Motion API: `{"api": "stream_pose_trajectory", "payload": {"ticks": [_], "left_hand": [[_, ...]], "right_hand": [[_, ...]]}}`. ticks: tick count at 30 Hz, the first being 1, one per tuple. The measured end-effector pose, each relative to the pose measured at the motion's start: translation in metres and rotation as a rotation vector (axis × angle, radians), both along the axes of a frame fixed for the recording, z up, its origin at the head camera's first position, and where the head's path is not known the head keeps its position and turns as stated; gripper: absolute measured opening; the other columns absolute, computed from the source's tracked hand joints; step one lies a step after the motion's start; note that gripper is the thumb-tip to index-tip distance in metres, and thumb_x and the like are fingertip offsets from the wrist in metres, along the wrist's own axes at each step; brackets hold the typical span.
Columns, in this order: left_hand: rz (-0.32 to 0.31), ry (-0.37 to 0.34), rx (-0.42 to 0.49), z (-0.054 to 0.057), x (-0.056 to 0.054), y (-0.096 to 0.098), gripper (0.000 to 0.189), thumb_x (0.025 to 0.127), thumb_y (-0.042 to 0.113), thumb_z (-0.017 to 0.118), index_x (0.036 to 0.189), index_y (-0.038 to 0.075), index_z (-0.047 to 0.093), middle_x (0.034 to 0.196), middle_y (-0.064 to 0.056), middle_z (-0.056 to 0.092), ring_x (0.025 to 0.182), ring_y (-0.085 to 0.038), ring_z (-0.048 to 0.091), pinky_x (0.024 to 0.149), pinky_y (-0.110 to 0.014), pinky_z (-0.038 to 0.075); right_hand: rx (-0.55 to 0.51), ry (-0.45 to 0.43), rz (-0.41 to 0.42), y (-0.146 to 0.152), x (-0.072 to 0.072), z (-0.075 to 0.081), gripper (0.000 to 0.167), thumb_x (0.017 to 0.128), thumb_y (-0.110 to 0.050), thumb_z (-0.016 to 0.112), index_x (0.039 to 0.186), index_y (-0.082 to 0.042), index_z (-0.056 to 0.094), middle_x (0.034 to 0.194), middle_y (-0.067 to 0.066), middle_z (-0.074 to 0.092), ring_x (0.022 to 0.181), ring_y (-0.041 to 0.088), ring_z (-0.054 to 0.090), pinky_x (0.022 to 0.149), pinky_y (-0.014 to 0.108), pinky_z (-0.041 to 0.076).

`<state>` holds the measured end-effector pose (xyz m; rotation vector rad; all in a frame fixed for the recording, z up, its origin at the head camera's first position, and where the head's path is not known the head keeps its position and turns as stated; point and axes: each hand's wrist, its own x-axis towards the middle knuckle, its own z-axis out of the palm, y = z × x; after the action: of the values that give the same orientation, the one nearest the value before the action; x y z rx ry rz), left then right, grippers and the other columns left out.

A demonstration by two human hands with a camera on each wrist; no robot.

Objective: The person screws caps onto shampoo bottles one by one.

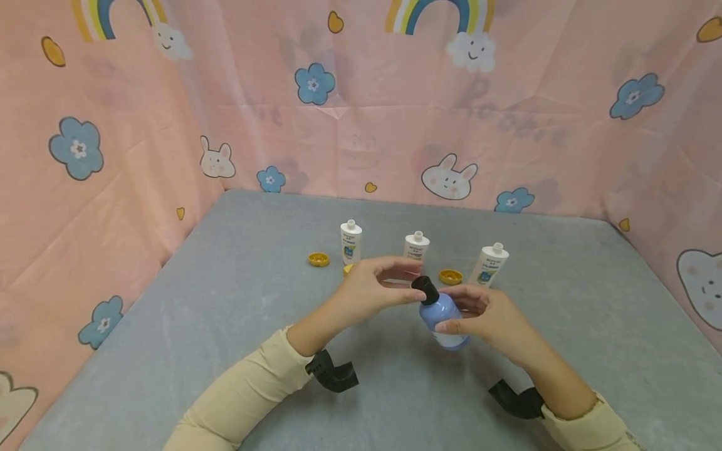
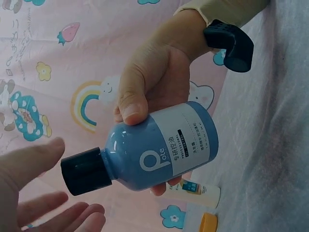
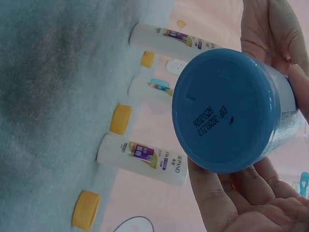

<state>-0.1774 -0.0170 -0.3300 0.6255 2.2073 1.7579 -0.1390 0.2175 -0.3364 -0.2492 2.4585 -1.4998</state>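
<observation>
My right hand [image 1: 487, 316] grips a blue bottle [image 1: 442, 313] with a black cap [image 1: 424, 289], tilted above the grey table. In the left wrist view, the bottle's pale label [image 2: 186, 137] with dark print faces the camera, and the black cap [image 2: 87, 171] points left. My left hand [image 1: 369, 285] is held beside the cap, thumb and fingers spread around it; the left wrist view shows a gap between thumb tip and cap. The right wrist view has the bottle's blue base [image 3: 222, 111] facing it, with small dark print.
Three white bottles with narrow bare necks stand behind the hands: left [image 1: 351, 243], middle [image 1: 416, 246] and right [image 1: 489, 266]. Yellow caps lie beside them, at left [image 1: 318, 259] and right [image 1: 450, 277], with another [image 1: 348, 269] partly behind my left hand. A pink patterned curtain [image 1: 361, 138] encloses the table.
</observation>
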Motion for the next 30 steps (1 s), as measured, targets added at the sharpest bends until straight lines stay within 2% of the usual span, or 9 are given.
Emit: {"api": "stream_pose_trajectory", "payload": {"ticks": [4,10,17,25,28,30], "left_hand": [[0.063,0.018,-0.072,-0.0016,0.0006,0.0014,0.035,0.083,0.03,0.082,0.116,0.021,0.073,0.109,0.005,0.073,0.099,-0.007,0.067,0.083,-0.027,0.056],[0.053,0.04,-0.113,-0.0011,0.0032,0.0023,0.026,0.086,0.027,0.079,0.11,0.02,0.075,0.101,0.004,0.073,0.093,-0.006,0.066,0.078,-0.027,0.053],[0.008,0.017,-0.078,-0.0004,0.0031,0.0016,0.028,0.087,0.021,0.077,0.115,0.019,0.074,0.111,0.001,0.073,0.098,-0.008,0.068,0.081,-0.025,0.057],[-0.065,0.013,-0.041,0.001,0.0039,0.0011,0.035,0.09,0.011,0.073,0.125,0.012,0.069,0.127,-0.004,0.068,0.113,-0.019,0.067,0.088,-0.027,0.059],[-0.075,0.006,-0.021,0.0013,0.0047,0.0008,0.041,0.09,0.013,0.074,0.129,0.014,0.066,0.131,-0.002,0.066,0.118,-0.016,0.065,0.091,-0.028,0.058],[-0.058,-0.009,-0.016,0.0017,0.0051,0.0011,0.042,0.089,0.018,0.076,0.13,0.017,0.066,0.131,0.0,0.066,0.118,-0.014,0.064,0.092,-0.029,0.058]], "right_hand": [[0.016,-0.001,-0.007,-0.0009,0.0005,0.0,0.06,0.083,-0.027,0.082,0.133,-0.004,0.059,0.132,0.019,0.064,0.118,0.031,0.065,0.089,0.042,0.058],[0.022,-0.009,-0.009,-0.0015,0.001,-0.0014,0.06,0.083,-0.027,0.082,0.133,-0.003,0.059,0.131,0.02,0.064,0.114,0.03,0.066,0.089,0.044,0.059],[0.021,0.001,-0.004,-0.0009,0.0001,-0.0025,0.06,0.082,-0.026,0.082,0.132,-0.003,0.06,0.13,0.02,0.065,0.114,0.029,0.067,0.088,0.043,0.059],[0.016,0.016,0.001,-0.0009,0.0006,-0.0014,0.059,0.082,-0.025,0.083,0.131,-0.002,0.06,0.13,0.02,0.065,0.115,0.031,0.066,0.089,0.043,0.059],[0.013,0.009,0.001,-0.0012,0.0007,-0.0007,0.059,0.082,-0.025,0.083,0.132,-0.002,0.06,0.13,0.02,0.064,0.115,0.03,0.066,0.088,0.043,0.058],[0.013,0.003,0.001,-0.0015,0.0007,-0.0002,0.06,0.082,-0.025,0.083,0.132,-0.002,0.06,0.13,0.02,0.064,0.115,0.03,0.066,0.088,0.042,0.058]]}}
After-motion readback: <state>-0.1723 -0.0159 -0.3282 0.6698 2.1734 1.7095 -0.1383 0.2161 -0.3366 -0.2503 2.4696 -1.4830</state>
